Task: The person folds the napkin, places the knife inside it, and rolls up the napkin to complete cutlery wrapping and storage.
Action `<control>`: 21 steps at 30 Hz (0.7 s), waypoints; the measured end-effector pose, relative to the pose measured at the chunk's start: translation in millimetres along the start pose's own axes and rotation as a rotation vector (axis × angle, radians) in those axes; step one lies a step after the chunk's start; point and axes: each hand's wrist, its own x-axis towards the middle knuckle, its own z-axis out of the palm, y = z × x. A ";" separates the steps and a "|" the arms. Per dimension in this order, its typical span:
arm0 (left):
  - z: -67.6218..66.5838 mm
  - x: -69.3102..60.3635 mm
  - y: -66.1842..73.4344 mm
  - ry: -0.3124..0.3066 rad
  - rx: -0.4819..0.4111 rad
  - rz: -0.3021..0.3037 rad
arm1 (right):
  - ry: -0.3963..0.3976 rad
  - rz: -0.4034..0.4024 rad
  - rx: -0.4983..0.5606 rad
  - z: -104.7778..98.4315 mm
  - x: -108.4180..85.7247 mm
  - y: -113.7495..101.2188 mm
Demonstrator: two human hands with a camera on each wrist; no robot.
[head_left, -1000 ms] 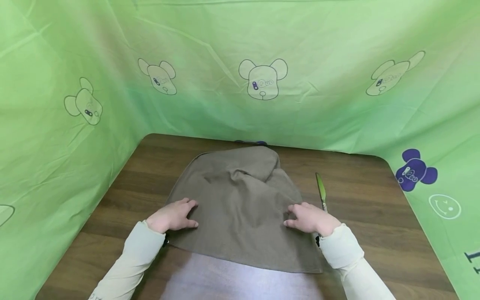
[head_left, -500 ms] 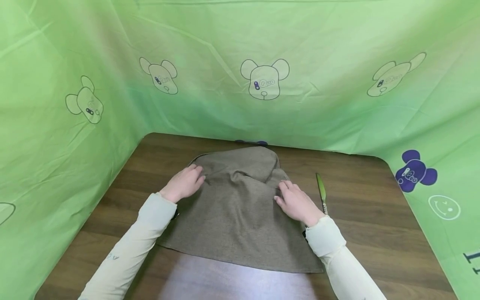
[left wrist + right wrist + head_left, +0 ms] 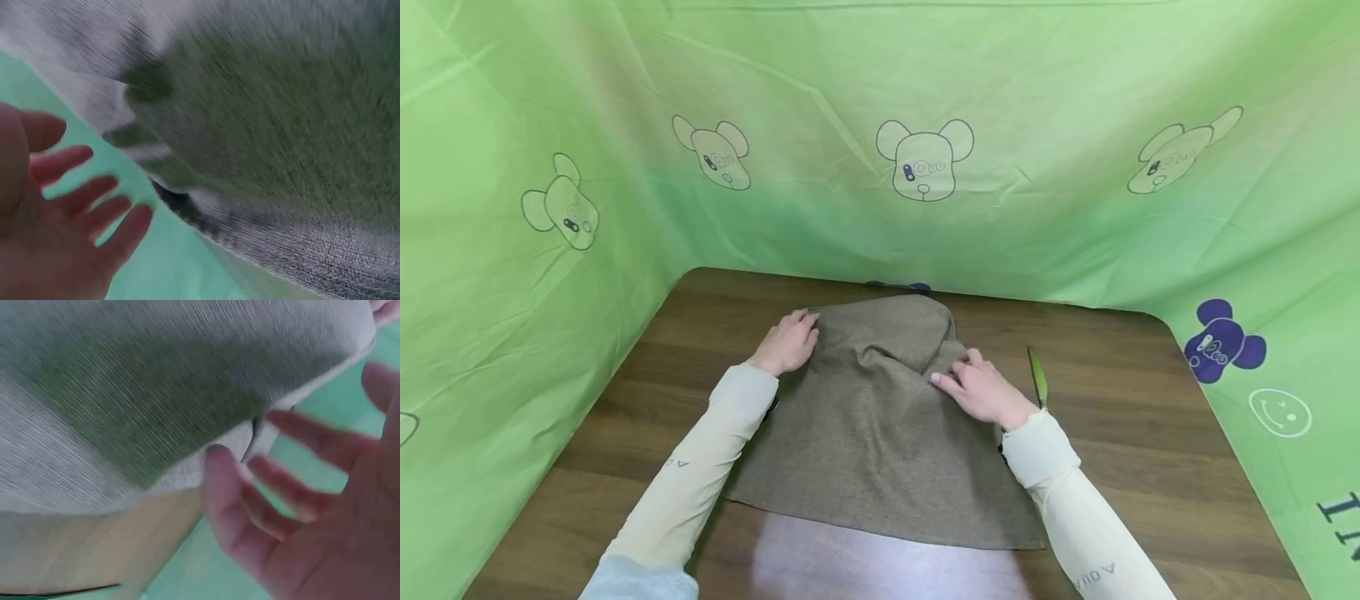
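A brown-grey cloth lies rumpled on the table, with a fold near its far right edge. At its far left corner is my left hand, fingers spread and relaxed; in the left wrist view the hand appears beside the cloth. My right hand is over the far right edge, fingers loosely bent. The right wrist view has that hand close to the cloth's edge; whether its fingertips touch the fabric, I cannot tell.
A knife with a green blade lies on the wooden table right of the cloth, its handle hidden behind the right sleeve. Green printed fabric hangs around the table's far side and both sides.
Both hands have moved from the cloth's lower sides toward its far edge, the left up and right, the right up and inward. The cloth's left edge has shifted slightly inward.
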 end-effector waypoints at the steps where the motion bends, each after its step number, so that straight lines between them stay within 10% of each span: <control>1: -0.1 3.3 -1.3 0.013 0.014 -0.024 | 0.009 0.012 -0.006 -2.3 3.4 1.7; 12: -3.8 19.7 -20.4 -0.114 -0.017 -0.155 | 0.002 0.008 0.042 2.4 38.7 13.6; 21: -5.8 27.4 -23.0 0.073 -0.052 -0.110 | 0.100 0.017 0.008 -1.2 41.9 16.3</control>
